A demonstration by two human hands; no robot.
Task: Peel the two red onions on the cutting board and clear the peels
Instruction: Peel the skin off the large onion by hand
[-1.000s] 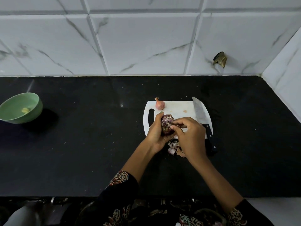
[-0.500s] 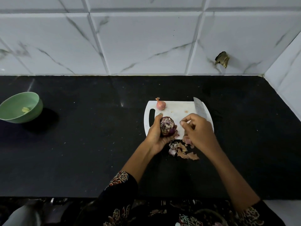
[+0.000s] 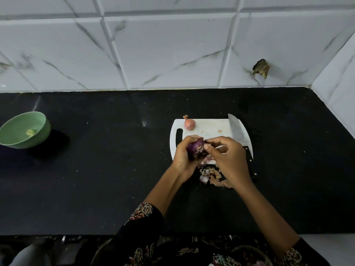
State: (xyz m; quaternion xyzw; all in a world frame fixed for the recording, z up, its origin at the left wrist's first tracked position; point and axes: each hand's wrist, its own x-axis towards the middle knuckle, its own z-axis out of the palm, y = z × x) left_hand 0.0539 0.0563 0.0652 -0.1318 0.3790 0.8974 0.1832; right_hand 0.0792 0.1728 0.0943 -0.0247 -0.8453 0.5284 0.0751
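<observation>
Head view: left hand [image 3: 183, 153] cupped round the big onion [image 3: 196, 149] over the board's [image 3: 209, 129] 7 o'clock edge; right hand [image 3: 227, 157] at 3 o'clock of it, thumb and forefinger pinching skin at its top. Best to hold firm, pull the skin downward in strips, rotate between pulls. Small onion [image 3: 189, 123] unpeeled at 11 o'clock on the board; peels [image 3: 208, 172] heaped at 6 o'clock; knife [image 3: 237, 129] along 3 o'clock.

Versus half a second ago: right hand back from the peels, pinching again.
</observation>
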